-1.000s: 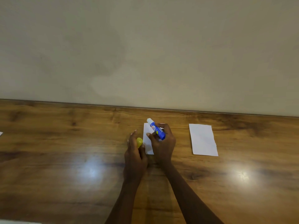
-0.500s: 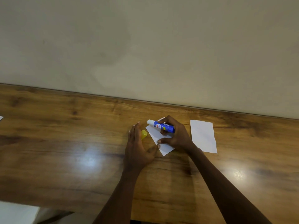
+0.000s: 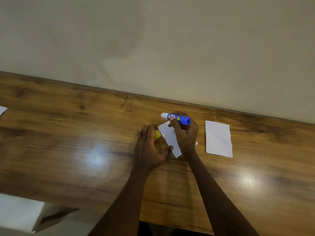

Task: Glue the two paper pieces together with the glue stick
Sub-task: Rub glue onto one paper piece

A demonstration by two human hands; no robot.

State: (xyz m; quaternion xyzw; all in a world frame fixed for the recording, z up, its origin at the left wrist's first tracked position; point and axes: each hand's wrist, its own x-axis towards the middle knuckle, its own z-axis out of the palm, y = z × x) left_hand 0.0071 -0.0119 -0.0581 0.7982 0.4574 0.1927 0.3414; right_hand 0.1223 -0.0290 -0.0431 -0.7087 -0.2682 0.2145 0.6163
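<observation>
Blue glue stick (image 3: 177, 118) gripped in right hand (image 3: 185, 133) (uncapped), left hand (image 3: 148, 147) clasping yellow cap (image 3: 157, 134), pinning paper (image 3: 170, 138)

Blue cylindrical plastic glue stick (image 3: 178, 118): white tip at 9 o'clock end, yellow spot on label. Small yellow plastic cap (image 3: 157, 134). Two white rectangular paper pieces (image 3: 170, 138) (image 3: 218, 138), plain. Brown wood-grain table (image 3: 68, 142), glossy glare patches. Beige wall (image 3: 153, 40).

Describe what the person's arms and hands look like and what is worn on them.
Both forearms are bare, with no sleeves in view. The left hand and right hand wear no gloves, and no rings, watch or bracelets show. Fingernails look short and pale.
</observation>
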